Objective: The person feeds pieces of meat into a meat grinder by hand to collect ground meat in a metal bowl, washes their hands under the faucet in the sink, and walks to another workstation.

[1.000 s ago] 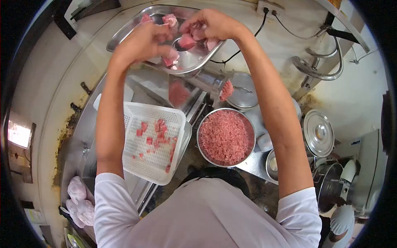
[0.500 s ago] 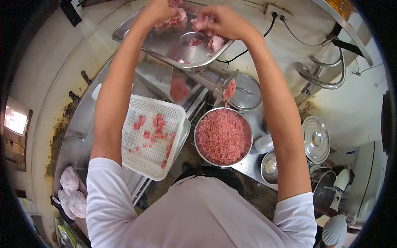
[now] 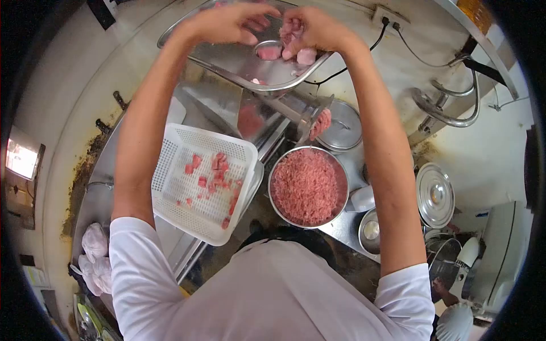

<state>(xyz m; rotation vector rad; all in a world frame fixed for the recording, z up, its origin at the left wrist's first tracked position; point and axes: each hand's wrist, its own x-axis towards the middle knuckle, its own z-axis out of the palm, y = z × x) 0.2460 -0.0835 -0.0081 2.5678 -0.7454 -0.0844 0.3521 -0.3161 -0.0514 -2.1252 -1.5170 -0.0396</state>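
Over the metal feed tray (image 3: 227, 63) of a meat grinder (image 3: 293, 109), my left hand (image 3: 230, 24) hovers open, its fingers apart and nothing in them. My right hand (image 3: 321, 31) is closed around chunks of raw meat (image 3: 291, 29) on the right of the tray's round feed hole. A pink chunk (image 3: 268, 53) sits at the hole, and a paler piece (image 3: 306, 56) lies just beneath my right hand. Minced meat (image 3: 322, 124) clings to the grinder's outlet. Below it, a round metal bowl (image 3: 272, 196) is heaped with mince (image 3: 310, 187).
Left of the bowl, a white perforated basket (image 3: 165, 193) holds scattered red meat cubes (image 3: 219, 162). A lidded pot (image 3: 344, 128) stands behind the bowl. Plugged cords (image 3: 372, 40) run along the wall. At lower right, part of another person (image 3: 446, 292) shows.
My left hand has moved right, toward the feed hole, and its fingers have opened, without the meat. My right hand stays over the tray's right side with meat. A chunk now sits at the hole.
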